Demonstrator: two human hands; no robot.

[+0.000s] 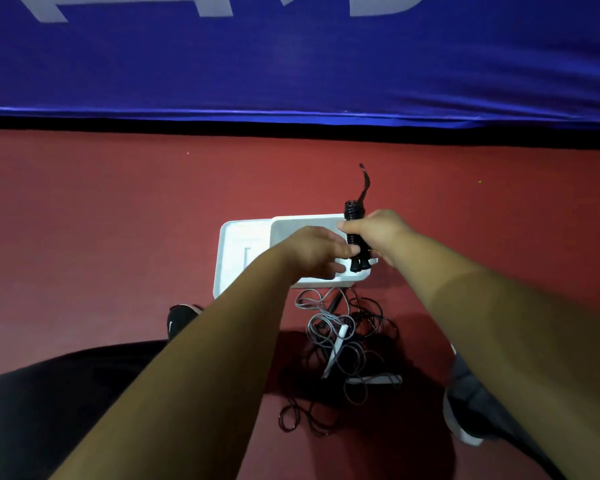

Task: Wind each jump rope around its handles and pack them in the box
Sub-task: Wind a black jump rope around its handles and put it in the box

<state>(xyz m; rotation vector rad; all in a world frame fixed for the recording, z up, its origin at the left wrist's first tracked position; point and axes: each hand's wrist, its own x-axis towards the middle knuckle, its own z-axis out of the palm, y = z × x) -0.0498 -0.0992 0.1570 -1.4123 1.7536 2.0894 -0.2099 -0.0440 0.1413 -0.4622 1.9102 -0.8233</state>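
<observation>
Grip first: your right hand [378, 233] is clenched round the wound black jump rope [353, 233]. Its handles are together with the cord coiled over them, and one loose end [365, 181] sticks out past the top. Your left hand [314, 251] touches the bundle's lower part, fingers stretched out, not wrapped. Bundle is above the right edge of the white box [232, 251]. Tangle of grey and black ropes [343, 341] lies on the red floor [118, 220], just your side of the box.

Big white letters run along the blue banner [291, 64], cut off at the top, unreadable. There's a white swoosh mark on the black shoe [180, 318].
</observation>
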